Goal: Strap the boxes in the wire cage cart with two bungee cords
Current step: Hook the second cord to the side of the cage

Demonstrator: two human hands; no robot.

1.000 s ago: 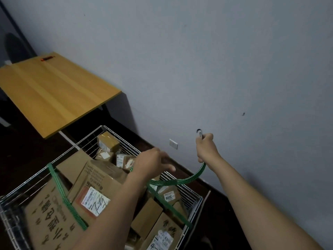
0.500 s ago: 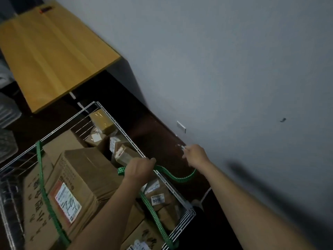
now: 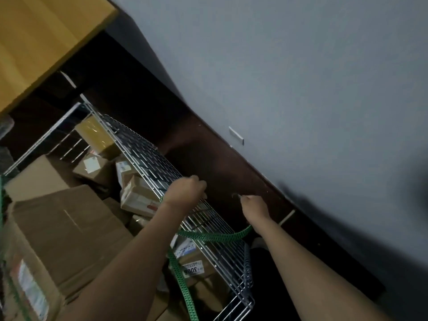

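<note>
Fingers [image 3: 245, 200] of right hand [image 3: 254, 207] are closed tight on the end of the green cord [image 3: 215, 236]. Metal hook [image 3: 235, 195] pokes out just past the knuckles, blurry. Left hand [image 3: 185, 193] fingers are curled over the top wire of the cart [image 3: 148, 158] side, just left of the right hand. Cannot tell if they also pin the cord there.

Cord sags in a slack loop from under the right wrist and passes below the left forearm. It then drops over the boxes [image 3: 64, 218] inside the cart toward the near corner. 1 other cord [image 3: 1, 200] shows at the far left edge, well apart from both hands; looks already strung.

Judgement: the step is hooking cord 2 onto the side mesh, somewhere below the right fingertips.

To do it well:
- Pull the slack out first so the cord lies flat across the box tops.
- Brace the rail with the left hand so the cart does not roll.
- Aim the hook's open side at 1 horizontal wire.
- Seat it fully before letting go.

Risk: the hook snaps back if released half-seated.
</note>
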